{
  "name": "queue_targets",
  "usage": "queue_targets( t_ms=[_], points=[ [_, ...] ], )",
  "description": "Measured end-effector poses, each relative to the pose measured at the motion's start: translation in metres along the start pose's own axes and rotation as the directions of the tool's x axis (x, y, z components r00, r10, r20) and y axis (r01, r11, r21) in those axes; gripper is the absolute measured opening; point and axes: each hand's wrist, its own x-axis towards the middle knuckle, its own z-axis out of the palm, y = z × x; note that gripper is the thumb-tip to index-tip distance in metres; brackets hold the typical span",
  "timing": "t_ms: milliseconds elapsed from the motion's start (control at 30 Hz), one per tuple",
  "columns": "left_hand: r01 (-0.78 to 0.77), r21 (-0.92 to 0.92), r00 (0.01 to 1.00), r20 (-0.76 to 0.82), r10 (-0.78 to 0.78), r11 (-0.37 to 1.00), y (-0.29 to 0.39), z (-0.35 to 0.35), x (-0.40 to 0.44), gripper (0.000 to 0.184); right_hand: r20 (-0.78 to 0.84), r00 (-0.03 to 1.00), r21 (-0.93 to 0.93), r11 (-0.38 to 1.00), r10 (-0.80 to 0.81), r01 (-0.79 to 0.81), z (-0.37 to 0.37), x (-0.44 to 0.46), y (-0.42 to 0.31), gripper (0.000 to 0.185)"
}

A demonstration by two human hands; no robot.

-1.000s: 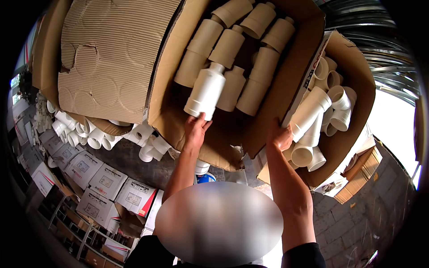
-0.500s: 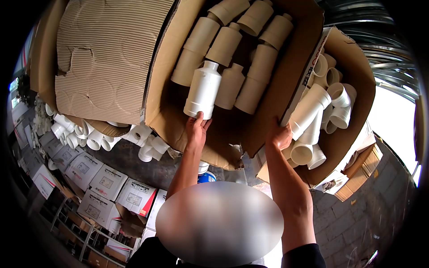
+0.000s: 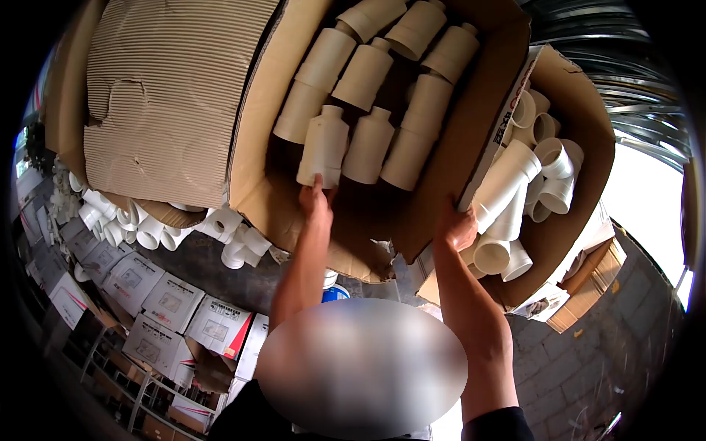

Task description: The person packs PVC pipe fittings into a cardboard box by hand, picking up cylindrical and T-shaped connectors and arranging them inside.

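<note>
left hand [image 3: 316,202] | white fitting [image 3: 323,143] lowered deeper into carton [image 3: 471,117] | now in shade

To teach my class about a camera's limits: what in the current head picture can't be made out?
All in the head view:
Left hand: some fingers hidden behind the white fitting.
Right hand: exact finger placement on the cardboard wall hidden by the hand itself.
Open box: far end cut off by the top edge.
Lettering: too small and slanted.
Blue item: lower part hidden by the blurred oval.
</note>
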Motion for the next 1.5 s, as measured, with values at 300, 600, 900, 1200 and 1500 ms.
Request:
queue_targets(
  t_ms=[300, 600, 900, 1200, 1500],
  points=[
    [0.086, 0.048, 0.987, 0.129, -0.092, 0.995, -0.001, 0.017, 0.030, 0.041, 0.023, 1.000, -0.002, 1.000, 0.008, -0.008, -0.002, -0.002, -0.005, 0.038],
    [0.230, -0.288, 0.965, -0.054, -0.255, 0.930, -0.030, -0.033, 0.077, 0.057, 0.015, 1.000, 0.001, 1.000, 0.005, -0.005, -0.002, -0.001, -0.004, 0.036],
    [0.237, -0.303, 0.966, -0.028, -0.258, 0.923, -0.034, -0.033, 0.082, 0.059, 0.006, 1.000, -0.021, 1.000, -0.008, 0.008, -0.003, 0.000, -0.005, 0.036],
    [0.203, -0.251, 0.962, -0.129, -0.240, 0.947, -0.024, 0.022, 0.072, 0.057, -0.010, 1.000, -0.018, 1.000, -0.013, 0.013, 0.000, 0.000, 0.003, 0.036],
    [0.161, -0.297, 0.971, -0.124, -0.205, 0.941, -0.035, -0.003, 0.079, 0.063, 0.010, 1.000, 0.005, 1.000, -0.002, 0.002, 0.001, 0.001, 0.000, 0.036]
  ],
)
